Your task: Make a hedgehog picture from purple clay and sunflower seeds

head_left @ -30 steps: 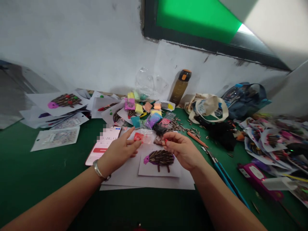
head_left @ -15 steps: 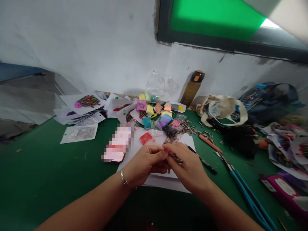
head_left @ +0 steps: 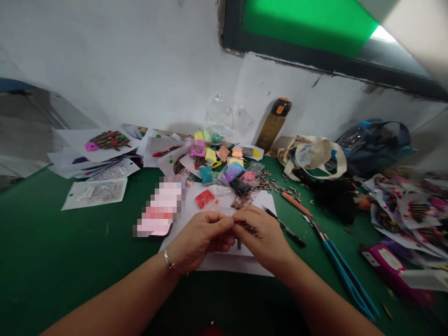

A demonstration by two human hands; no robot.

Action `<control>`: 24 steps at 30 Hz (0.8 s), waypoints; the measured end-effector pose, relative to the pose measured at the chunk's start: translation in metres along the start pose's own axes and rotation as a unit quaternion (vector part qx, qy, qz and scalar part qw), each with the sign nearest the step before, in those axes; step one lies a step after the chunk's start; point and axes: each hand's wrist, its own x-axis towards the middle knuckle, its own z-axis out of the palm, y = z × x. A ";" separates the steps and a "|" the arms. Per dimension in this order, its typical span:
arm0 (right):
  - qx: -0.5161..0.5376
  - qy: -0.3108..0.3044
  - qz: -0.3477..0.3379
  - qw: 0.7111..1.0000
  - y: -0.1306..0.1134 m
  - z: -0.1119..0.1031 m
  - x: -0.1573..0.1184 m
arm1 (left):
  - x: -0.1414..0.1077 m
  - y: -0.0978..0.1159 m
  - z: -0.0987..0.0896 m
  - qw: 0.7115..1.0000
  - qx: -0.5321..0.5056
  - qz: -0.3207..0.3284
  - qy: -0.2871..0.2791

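Observation:
My left hand (head_left: 206, 235) and my right hand (head_left: 264, 235) meet fingertip to fingertip above a sheet of white paper (head_left: 236, 265). Both are closed in a pinch on a small piece of red modelling clay; it showed between the fingertips half a second ago and is now mostly hidden by them. Striped sunflower seeds (head_left: 250, 227) lie on the paper, partly covered by my right hand. Just beyond my left hand, an opened packet of red clay (head_left: 205, 198) rests on the paper. A black pen (head_left: 285, 227) lies to the right of my right hand.
Colourful clay packets (head_left: 233, 170) and loose seeds (head_left: 271, 184) lie beyond the paper. A pink-screened phone (head_left: 159, 210) is at left, near stacked seed pictures (head_left: 108, 140). Blue-handled tongs (head_left: 341, 263) and an orange stick (head_left: 297, 204) lie right. A bottle (head_left: 273, 123) stands against the wall.
The whole view has shifted, so things on the table appear farther left. My hands stay pinched together, and the red clay between the fingertips shows less than before.

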 end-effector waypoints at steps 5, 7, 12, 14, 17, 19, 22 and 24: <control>-0.027 0.014 0.005 1.000 0.000 0.004 -0.001 | 0.002 -0.002 -0.001 1.000 0.003 -0.006 0.000; -0.028 0.018 0.018 0.999 0.001 0.005 0.000 | 0.003 -0.002 -0.002 1.000 -0.001 -0.003 -0.004; 0.022 0.021 0.042 0.999 0.005 0.007 -0.001 | 0.003 -0.001 -0.005 1.000 -0.017 0.005 -0.011; 0.017 0.014 0.019 1.000 0.005 0.006 -0.001 | 0.003 -0.001 -0.006 1.000 -0.021 0.006 -0.011; -0.010 -0.004 -0.005 1.000 0.004 0.004 0.000 | 0.003 -0.002 -0.007 1.000 -0.022 0.011 -0.009; -0.025 -0.020 -0.003 0.999 0.003 0.003 0.001 | 0.003 -0.003 -0.007 1.000 -0.018 0.014 -0.007; -0.032 -0.061 0.005 0.998 0.002 0.002 0.002 | 0.003 -0.004 -0.006 1.000 -0.012 0.013 -0.009; -0.021 -0.072 0.020 0.997 0.002 0.002 0.002 | 0.003 -0.003 -0.004 1.000 -0.013 0.007 -0.014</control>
